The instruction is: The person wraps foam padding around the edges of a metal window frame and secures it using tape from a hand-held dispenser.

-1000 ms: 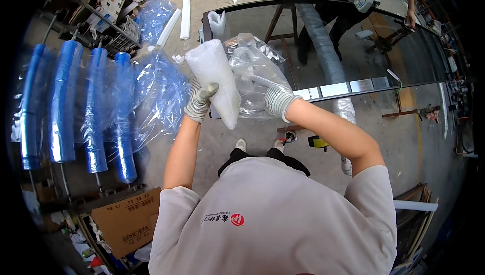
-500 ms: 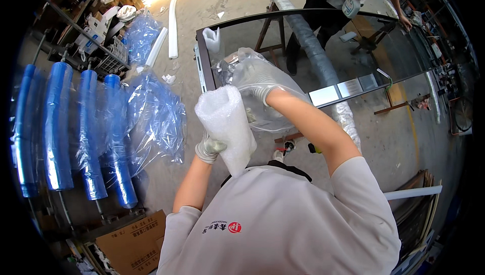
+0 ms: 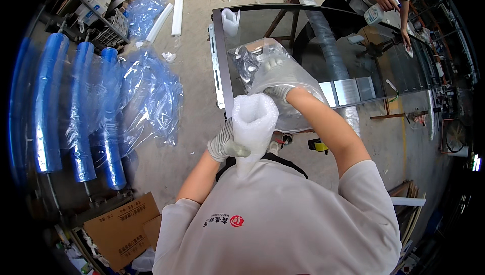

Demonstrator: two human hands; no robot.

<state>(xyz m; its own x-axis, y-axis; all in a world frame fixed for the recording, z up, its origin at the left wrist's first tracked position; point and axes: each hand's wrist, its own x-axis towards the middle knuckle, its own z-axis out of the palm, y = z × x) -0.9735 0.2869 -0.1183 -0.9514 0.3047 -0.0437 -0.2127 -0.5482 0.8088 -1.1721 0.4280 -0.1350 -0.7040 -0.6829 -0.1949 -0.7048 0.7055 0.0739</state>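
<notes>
My left hand (image 3: 228, 143), in a striped white glove, is closed round a rolled sheet of white foam (image 3: 255, 131), its open end facing up. A clear plastic bag (image 3: 298, 80) lies on a dark-framed glass panel (image 3: 308, 27). Inside the bag, seen through the film, my gloved right hand (image 3: 275, 70) has curled fingers; what they grip is hidden. Next to them in the bag are shiny, dark and silvery packets (image 3: 246, 65). A folded white foam piece (image 3: 231, 21) stands at the panel's far left corner.
Across the panel, another person holds a spray bottle (image 3: 374, 15) and a white cloth (image 3: 408, 50). A wrapped tube (image 3: 323, 37) passes beneath the glass. Blue film rolls (image 3: 50, 103) hang at left, above a cardboard box (image 3: 121, 232). A yellow-black tool (image 3: 318, 145) lies on the floor.
The view has shifted, and the foam roll in my left hand is now nearer the panel's edge. Across the panel, the other person's lower hand now shows a white cloth on the glass.
</notes>
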